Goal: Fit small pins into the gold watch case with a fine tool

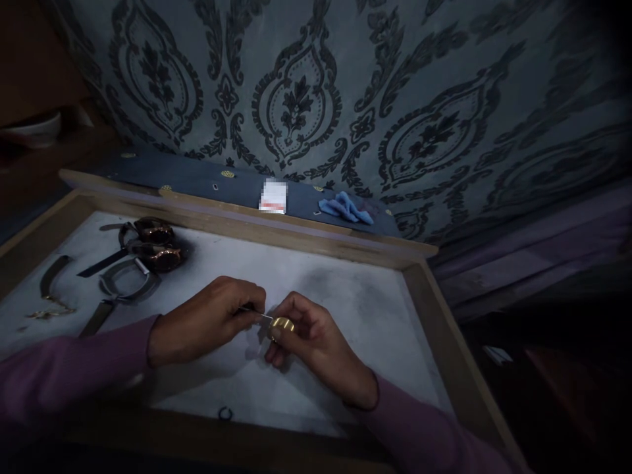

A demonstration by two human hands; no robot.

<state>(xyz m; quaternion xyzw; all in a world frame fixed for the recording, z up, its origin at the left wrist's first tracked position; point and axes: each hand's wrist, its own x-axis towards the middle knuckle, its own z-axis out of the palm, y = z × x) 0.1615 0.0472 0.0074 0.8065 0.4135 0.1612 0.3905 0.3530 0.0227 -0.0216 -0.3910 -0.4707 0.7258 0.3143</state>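
Observation:
My left hand (217,318) is closed in a pinch on a thin metal tool (265,316) with a narrow shaft. Its tip meets the edge of a small, round, gold-coloured watch case (283,325). That case sits between the thumb and fingers of my right hand (320,342), which is closed around it. Both hands are above the white bottom of a shallow wooden tray (447,336). The handle end of the tool is hidden inside my left fist.
Left in the tray lie dark watches (165,257), a grey strap loop (129,283), and a curved strap piece (52,276) beside a thin gold-coloured chain (49,314). A small dark ring (225,413) is near the front edge. Behind are a white packet (273,196) and a blue cloth (346,207).

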